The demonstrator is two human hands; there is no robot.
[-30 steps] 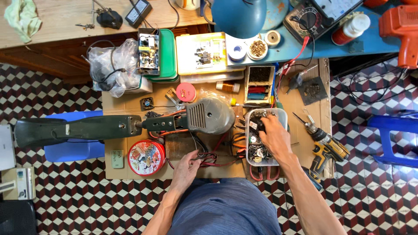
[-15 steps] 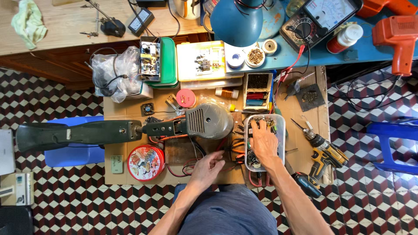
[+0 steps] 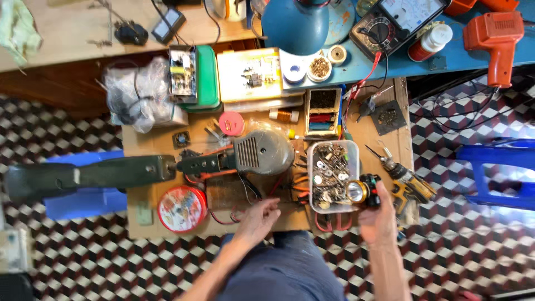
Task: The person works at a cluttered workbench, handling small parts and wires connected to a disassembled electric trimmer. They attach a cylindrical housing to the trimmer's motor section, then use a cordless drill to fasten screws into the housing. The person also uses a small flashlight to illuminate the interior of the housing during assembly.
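My right hand (image 3: 378, 214) grips a small black and yellow flashlight (image 3: 361, 190) at the right edge of a clear plastic tray (image 3: 334, 149) filled with several small metal parts. My left hand (image 3: 258, 219) rests with its fingers spread on the front of the wooden work board (image 3: 142, 142), beside red and black wires (image 3: 234, 212). Just beyond it lies a grey-green power tool (image 3: 262, 153) with a long dark handle (image 3: 89, 174) reaching left.
A round red tin (image 3: 181, 208) sits left of my left hand. A yellow cordless drill (image 3: 407, 183) lies right of the tray. Behind stand a blue lamp (image 3: 304, 22), a multimeter (image 3: 398, 19), an orange tool (image 3: 497, 39), boxes and a plastic bag (image 3: 134, 100). Blue stools (image 3: 493, 167) flank the board.
My right hand came out of the parts tray and moved to its right edge, now holding the flashlight. My left hand shifted slightly right along the front of the board.
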